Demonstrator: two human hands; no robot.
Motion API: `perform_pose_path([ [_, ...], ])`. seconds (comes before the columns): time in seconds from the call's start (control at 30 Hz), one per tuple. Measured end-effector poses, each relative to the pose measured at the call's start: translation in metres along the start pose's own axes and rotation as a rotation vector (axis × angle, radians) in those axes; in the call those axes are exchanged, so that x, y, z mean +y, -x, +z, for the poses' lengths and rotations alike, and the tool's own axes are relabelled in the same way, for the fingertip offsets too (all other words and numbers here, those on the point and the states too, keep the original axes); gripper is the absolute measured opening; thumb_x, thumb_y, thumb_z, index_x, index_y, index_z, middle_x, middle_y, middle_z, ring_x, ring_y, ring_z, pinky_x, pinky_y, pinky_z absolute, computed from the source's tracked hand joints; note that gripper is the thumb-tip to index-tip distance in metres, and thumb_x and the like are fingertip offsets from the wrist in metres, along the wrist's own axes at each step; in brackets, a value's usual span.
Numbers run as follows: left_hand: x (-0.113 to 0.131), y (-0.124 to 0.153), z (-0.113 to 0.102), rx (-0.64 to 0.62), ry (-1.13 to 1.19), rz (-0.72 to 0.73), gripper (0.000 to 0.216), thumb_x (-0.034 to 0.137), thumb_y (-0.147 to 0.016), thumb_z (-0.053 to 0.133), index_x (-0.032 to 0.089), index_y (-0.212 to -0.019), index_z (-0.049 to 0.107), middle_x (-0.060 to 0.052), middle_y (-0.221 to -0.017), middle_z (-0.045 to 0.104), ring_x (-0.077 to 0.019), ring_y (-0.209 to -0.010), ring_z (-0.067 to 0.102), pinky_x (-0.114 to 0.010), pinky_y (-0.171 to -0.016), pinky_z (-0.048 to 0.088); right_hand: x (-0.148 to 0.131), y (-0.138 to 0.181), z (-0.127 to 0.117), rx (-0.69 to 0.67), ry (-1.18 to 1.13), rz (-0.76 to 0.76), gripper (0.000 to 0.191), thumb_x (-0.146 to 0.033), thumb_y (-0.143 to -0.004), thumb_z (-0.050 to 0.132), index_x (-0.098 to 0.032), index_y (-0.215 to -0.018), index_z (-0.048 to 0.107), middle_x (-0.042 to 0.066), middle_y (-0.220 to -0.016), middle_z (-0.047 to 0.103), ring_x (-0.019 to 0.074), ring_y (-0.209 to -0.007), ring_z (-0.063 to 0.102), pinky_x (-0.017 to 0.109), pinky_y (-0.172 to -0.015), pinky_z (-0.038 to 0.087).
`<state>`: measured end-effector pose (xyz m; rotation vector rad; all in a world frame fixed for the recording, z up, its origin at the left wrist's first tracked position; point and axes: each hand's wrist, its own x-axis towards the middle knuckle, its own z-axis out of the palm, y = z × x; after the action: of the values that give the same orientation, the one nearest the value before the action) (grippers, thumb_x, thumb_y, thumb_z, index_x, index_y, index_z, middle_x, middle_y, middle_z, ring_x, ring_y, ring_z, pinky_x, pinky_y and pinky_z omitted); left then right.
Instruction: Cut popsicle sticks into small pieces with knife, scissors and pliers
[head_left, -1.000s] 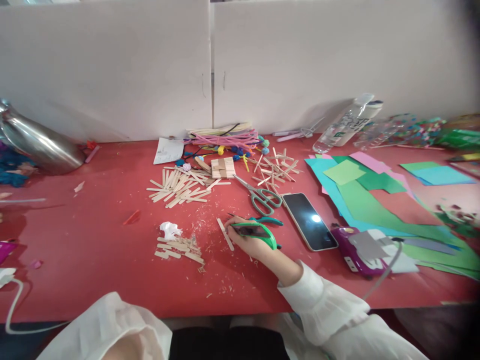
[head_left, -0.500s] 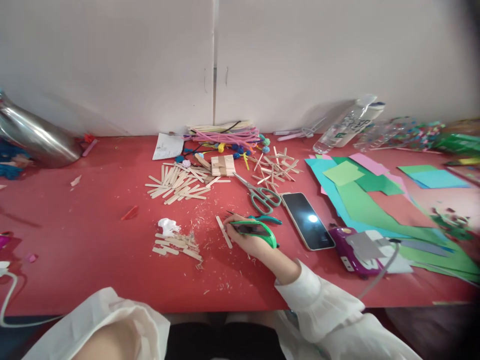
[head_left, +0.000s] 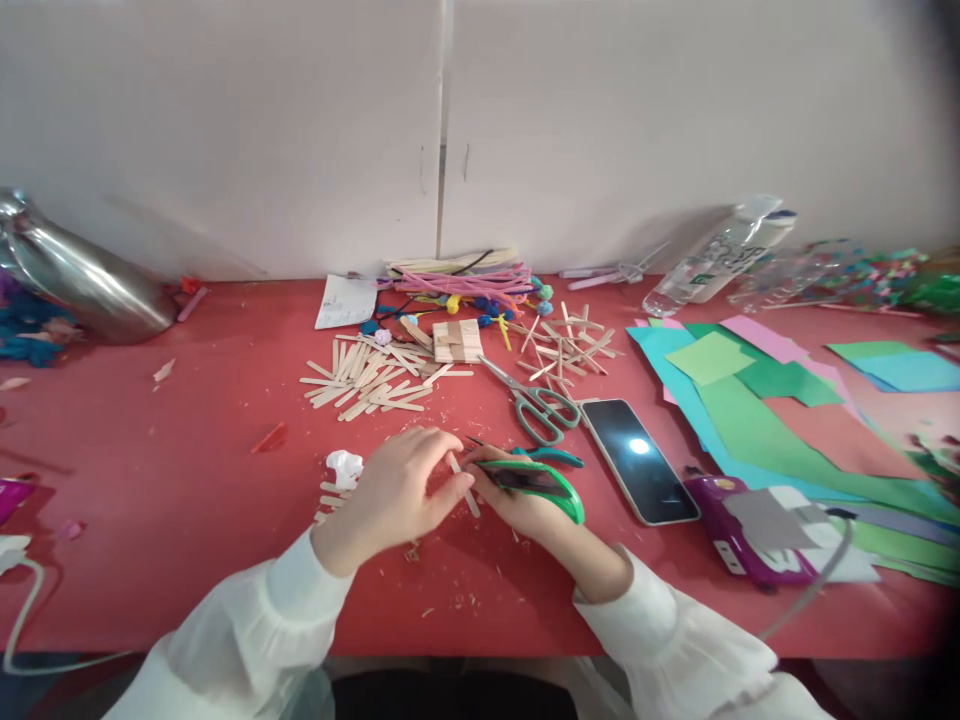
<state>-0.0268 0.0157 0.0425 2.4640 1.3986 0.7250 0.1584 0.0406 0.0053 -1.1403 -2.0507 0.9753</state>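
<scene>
My right hand (head_left: 517,500) rests on the red table (head_left: 187,530) with its fingers through the green handles of a pair of scissors (head_left: 536,478). A wooden craft stick (head_left: 465,490) lies just left of the blades. My left hand (head_left: 397,490) reaches over it, fingertips pinching or touching the stick's upper end. A small heap of cut stick pieces (head_left: 330,490) and a crumpled white scrap (head_left: 345,465) lie partly hidden under and beside my left hand.
Loose craft sticks (head_left: 367,378), a glued stick panel (head_left: 457,340), pipe cleaners (head_left: 465,280), grey scissors (head_left: 536,405), a phone (head_left: 637,460), a purple glue gun (head_left: 750,530) with cord, coloured paper sheets (head_left: 750,420), a plastic bottle (head_left: 712,260) and a metal vessel (head_left: 75,280) surround the hands.
My left hand has come up from below the table edge onto the craft stick beside the scissors. The right hand has stayed on the green scissors.
</scene>
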Motion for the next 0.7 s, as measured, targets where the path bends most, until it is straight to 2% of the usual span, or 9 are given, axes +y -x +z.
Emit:
perform_pose_path([
  [0.1,-0.007,-0.007,0.013,-0.131,-0.093,-0.011,0.019,0.035,-0.084,0.061,0.016,-0.090,0.061,-0.006,-0.088,0.061,-0.0234,-0.089,0.058,-0.038,-0.077,0.050,-0.002,0.000,-0.001,-0.015,0.026,-0.012,0.022,-0.031,-0.089,0.045,-0.022,-0.073,0.056,0.001,-0.069,0.067,0.0173,-0.067,0.065,0.030,-0.065,0.053],
  [0.17,-0.006,-0.007,0.022,-0.148,-0.127,-0.037,0.027,0.039,-0.079,0.067,0.016,-0.091,0.061,-0.009,-0.093,0.061,-0.0269,-0.094,0.057,-0.040,-0.079,0.049,-0.004,0.001,-0.001,-0.029,0.038,-0.020,0.023,-0.033,-0.089,0.043,-0.023,-0.072,0.056,0.001,-0.071,0.067,0.0178,-0.070,0.066,0.030,-0.067,0.054],
  [0.3,0.002,0.005,0.033,-0.156,-0.177,-0.062,0.042,0.042,-0.075,0.070,0.014,-0.103,0.059,-0.013,-0.109,0.060,-0.0318,-0.105,0.053,-0.045,-0.088,0.044,-0.009,0.001,-0.002,-0.040,0.049,-0.002,0.024,-0.030,-0.090,0.042,-0.023,-0.072,0.057,0.000,-0.072,0.068,0.0168,-0.073,0.067,0.028,-0.067,0.055],
  [0.4,0.002,0.013,0.036,-0.142,-0.257,-0.029,0.045,0.045,-0.079,0.066,0.012,-0.109,0.059,-0.015,-0.116,0.061,-0.0316,-0.112,0.052,-0.044,-0.095,0.041,-0.012,0.001,-0.003,-0.041,0.053,0.010,0.027,-0.029,-0.091,0.041,-0.024,-0.070,0.057,0.000,-0.071,0.068,0.0162,-0.070,0.067,0.027,-0.064,0.055],
  [0.57,-0.004,0.016,0.041,-0.132,-0.288,0.022,0.048,0.048,-0.080,0.063,0.007,-0.106,0.062,-0.017,-0.117,0.063,-0.0313,-0.117,0.052,-0.042,-0.098,0.039,-0.013,0.005,0.002,-0.025,0.061,0.002,0.030,-0.029,-0.094,0.036,-0.025,-0.071,0.056,-0.001,-0.064,0.065,0.0155,-0.057,0.063,0.028,-0.057,0.055],
  [0.7,-0.006,0.015,0.046,-0.110,-0.304,0.077,0.054,0.053,-0.086,0.053,0.004,-0.104,0.064,-0.019,-0.115,0.063,-0.0305,-0.119,0.051,-0.041,-0.100,0.038,-0.007,0.013,0.013,0.028,0.087,-0.015,0.026,-0.026,-0.093,0.038,-0.024,-0.076,0.057,0.001,-0.065,0.065,0.0166,-0.055,0.062,0.029,-0.055,0.053],
])
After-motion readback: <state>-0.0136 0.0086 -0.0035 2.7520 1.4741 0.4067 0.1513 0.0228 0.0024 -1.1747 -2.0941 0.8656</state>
